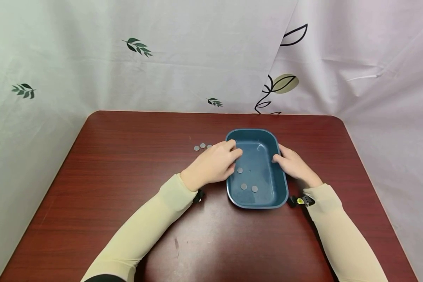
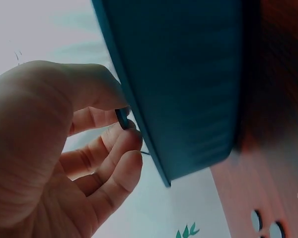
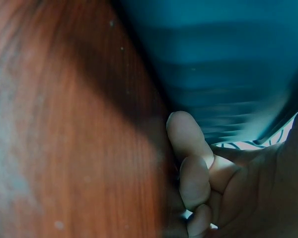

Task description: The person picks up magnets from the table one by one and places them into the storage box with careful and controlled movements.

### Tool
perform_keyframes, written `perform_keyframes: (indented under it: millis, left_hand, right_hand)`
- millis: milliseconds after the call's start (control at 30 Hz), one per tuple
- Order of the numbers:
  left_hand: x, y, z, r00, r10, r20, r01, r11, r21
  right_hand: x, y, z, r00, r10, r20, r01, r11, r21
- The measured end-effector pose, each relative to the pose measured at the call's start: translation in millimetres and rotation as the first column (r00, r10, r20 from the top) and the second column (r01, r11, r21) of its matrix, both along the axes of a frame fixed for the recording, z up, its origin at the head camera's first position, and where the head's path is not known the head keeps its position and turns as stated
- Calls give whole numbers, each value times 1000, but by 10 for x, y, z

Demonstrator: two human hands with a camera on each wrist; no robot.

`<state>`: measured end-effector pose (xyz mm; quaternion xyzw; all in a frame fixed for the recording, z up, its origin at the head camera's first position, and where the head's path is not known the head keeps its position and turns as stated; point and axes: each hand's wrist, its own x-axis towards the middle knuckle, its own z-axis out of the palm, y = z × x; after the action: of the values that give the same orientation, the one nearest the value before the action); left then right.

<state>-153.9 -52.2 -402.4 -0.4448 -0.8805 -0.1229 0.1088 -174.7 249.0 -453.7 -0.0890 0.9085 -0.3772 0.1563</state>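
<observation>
left hand (image 1: 215, 163) pinching coin (image 2: 121, 119) by blue tray (image 1: 259, 166); right hand (image 1: 295, 164) clamped on its right side

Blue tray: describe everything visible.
The blue tray is a rounded rectangle with smooth walls, a thin rim and a slightly glossy finish, plastic by its look. It stands upright on the reddish-brown table, long sides running near to far. Three coins show on its floor, toward the near end. The right hand grips its right side. The left hand overlaps its left rim; contact there is unclear.
</observation>
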Motion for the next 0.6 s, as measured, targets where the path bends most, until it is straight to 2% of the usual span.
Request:
perform_keyframes:
  millis: [233,600]
  left_hand:
    - [-31,142,-53,999,-44,1,44,999,-4]
    - [-96,329,-134,998,-43,43,46,997,-58]
  right_hand:
    - [-2,-3,-7,1000,-5,0,5,1000,-2]
    - [1,-3,-2,1000,-8,22,9,1000,-15]
